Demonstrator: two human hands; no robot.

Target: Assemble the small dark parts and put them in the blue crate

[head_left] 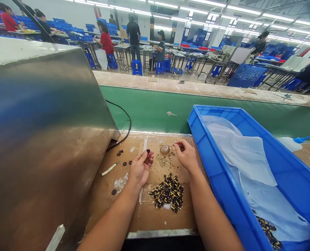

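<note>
Between the thumb and fingers of my left hand [142, 167] is a small dark round disc [148, 151]. My right hand [185, 153] is pinched closed at the fingertips on a tiny dark piece [174, 145], too small to name. Between the hands stands a small round clear pot [165, 149], with brownish stains on the cardboard around it. Nearer to me, a heap of small black and yellow parts [167, 193] lies on the cardboard. More dark discs [125, 164] are scattered left of my left hand, beside a pale-handled knife [110, 168].
A blue crate [222, 195] with white sheeting [238, 153] and more black and yellow parts stands on the right. A large metal box [39, 139] bounds the left, with a black cable [128, 118] behind. A white bottle with a blue nozzle [290, 143] lies beyond the crate.
</note>
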